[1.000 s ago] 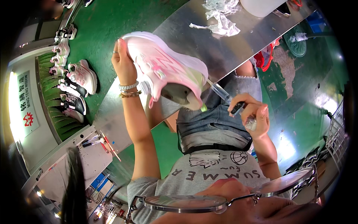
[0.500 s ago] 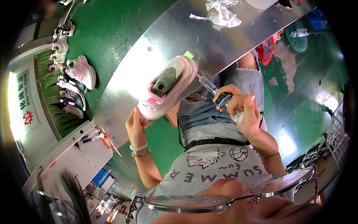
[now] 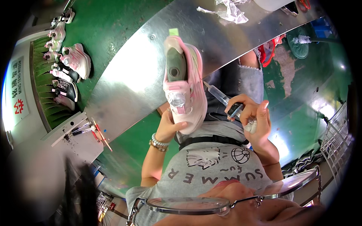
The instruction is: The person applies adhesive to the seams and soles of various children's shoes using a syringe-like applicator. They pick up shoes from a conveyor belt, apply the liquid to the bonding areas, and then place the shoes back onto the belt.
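A pink-and-white sneaker (image 3: 193, 101) with a dial on its tongue and a green tab at the heel is tilted up above the metal table. My left hand (image 3: 169, 127) is closed around its toe, thumb on the upper. In my right hand (image 3: 253, 117) is a clear syringe (image 3: 218, 95), its thin needle pointing at the sneaker's right side near the sole. Whether the tip touches the sneaker, I cannot tell. A white wad (image 3: 250, 126) is tucked into the same palm, and the right thumb sticks up.
The metal table (image 3: 124, 101) lies in front of me, with crumpled white tissue (image 3: 233, 13) at its far side and red-handled scissors (image 3: 304, 4) beyond. At the left, several shoes (image 3: 75, 60) stand in a row. Pens and brushes (image 3: 85, 130) lie on a white side table (image 3: 81, 148). A wire basket (image 3: 337, 128) is at right.
My left hand has turned the sneaker more upright, heel away, and brought it right and closer. The syringe has shifted slightly right and down, still in my right hand.
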`<state>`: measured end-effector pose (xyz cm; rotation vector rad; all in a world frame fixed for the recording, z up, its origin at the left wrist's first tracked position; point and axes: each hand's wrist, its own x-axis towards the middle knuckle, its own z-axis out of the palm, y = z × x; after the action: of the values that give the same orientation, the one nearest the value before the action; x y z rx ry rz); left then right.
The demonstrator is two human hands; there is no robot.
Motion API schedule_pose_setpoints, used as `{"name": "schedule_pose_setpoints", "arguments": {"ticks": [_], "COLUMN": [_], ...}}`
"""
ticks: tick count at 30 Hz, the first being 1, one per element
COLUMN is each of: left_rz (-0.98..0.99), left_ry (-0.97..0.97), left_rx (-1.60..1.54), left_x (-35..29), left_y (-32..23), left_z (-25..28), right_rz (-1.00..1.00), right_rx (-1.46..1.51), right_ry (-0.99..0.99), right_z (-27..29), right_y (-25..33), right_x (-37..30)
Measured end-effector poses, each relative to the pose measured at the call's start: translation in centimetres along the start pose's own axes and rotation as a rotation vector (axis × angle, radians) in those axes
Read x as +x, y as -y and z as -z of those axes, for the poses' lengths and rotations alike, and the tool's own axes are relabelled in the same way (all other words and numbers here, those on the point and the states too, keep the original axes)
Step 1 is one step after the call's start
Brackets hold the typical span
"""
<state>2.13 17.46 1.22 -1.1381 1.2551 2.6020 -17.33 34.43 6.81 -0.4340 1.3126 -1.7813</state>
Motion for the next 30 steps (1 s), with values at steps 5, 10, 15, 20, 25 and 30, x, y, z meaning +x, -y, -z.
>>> {"name": "schedule_pose_setpoints", "arguments": {"ticks": [5, 10, 15, 20, 25, 30], "left_rz": [0.067, 0.103, 0.032, -0.212, -0.364, -0.139], "left_ry": [0.257, 0.482, 0.533, 0.606, 0.626, 0.335], "left_rx": [-0.258, -0.539, -0.547, -0.581, -0.588, -0.825], "left_x": [3.3, 6.5, 10.5, 14.1, 15.4, 13.2], "left_y": [1.3, 2.6, 2.3, 1.5, 0.2, -2.7], "left_z": [-2.7, -5.7, -8.8, -10.9, -12.1, -14.2], "right_rz": [0.053, 0.058, 0.170, 0.284, 0.360, 0.434], "right_rx": [-0.043, -0.127, -0.208, -0.348, -0.407, -0.480], "right_ry": [-0.063, -0.140, -0.244, -0.279, -0.250, -0.240], "right_z": [0.1, 0.5, 0.8, 0.8, 0.6, 0.6], "right_y": [1.4, 3.5, 4.6, 4.1, 3.5, 3.0], "right_x": [-1.1, -2.6, -3.5, -3.4, -3.0, -2.4]}}
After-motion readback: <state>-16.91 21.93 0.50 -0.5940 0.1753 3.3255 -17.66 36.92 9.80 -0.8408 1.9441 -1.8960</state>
